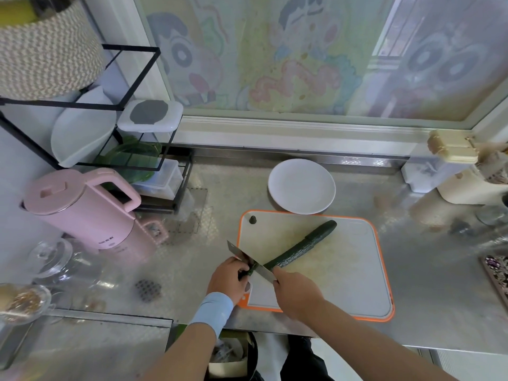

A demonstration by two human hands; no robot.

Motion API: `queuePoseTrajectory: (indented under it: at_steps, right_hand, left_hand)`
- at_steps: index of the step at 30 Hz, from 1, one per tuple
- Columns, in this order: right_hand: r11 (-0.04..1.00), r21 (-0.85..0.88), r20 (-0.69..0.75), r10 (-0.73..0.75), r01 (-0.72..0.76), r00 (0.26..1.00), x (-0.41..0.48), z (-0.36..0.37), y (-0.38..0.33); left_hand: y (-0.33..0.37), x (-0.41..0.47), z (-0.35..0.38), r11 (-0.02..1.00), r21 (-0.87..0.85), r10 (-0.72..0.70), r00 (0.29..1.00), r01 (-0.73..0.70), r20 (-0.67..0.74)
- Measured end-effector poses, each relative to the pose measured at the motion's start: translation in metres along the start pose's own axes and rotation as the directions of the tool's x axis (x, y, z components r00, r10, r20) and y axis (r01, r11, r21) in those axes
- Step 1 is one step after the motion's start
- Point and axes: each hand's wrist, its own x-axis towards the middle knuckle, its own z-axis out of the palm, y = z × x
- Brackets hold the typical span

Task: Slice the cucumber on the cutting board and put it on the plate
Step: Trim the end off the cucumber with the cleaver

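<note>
On steel desk by window: cutting board, cucumber diagonal on it, plate at far edge. Left hand grip holds cucumber end, right hand grip holds knife.

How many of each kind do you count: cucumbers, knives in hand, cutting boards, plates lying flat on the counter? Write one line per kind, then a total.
cucumber: 1
knife: 1
cutting board: 1
plate: 1
Total: 4
</note>
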Motion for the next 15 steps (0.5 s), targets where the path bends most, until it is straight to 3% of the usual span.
queuePoseTrajectory:
  at_steps: [6, 15]
  right_hand:
    - [0.999, 0.037, 0.072, 0.005, -0.008, 0.997, 0.015, 0.008, -0.004]
    - [0.982, 0.181, -0.040, 0.065, -0.057, 0.997, 0.017, -0.021, -0.007]
  left_hand:
    - [-0.002, 0.003, 0.002, 0.999, -0.020, -0.026, 0.999, 0.027, 0.030]
    - [-0.002, 0.013, -0.004, 0.998, -0.037, -0.051, 0.996, 0.054, 0.079]
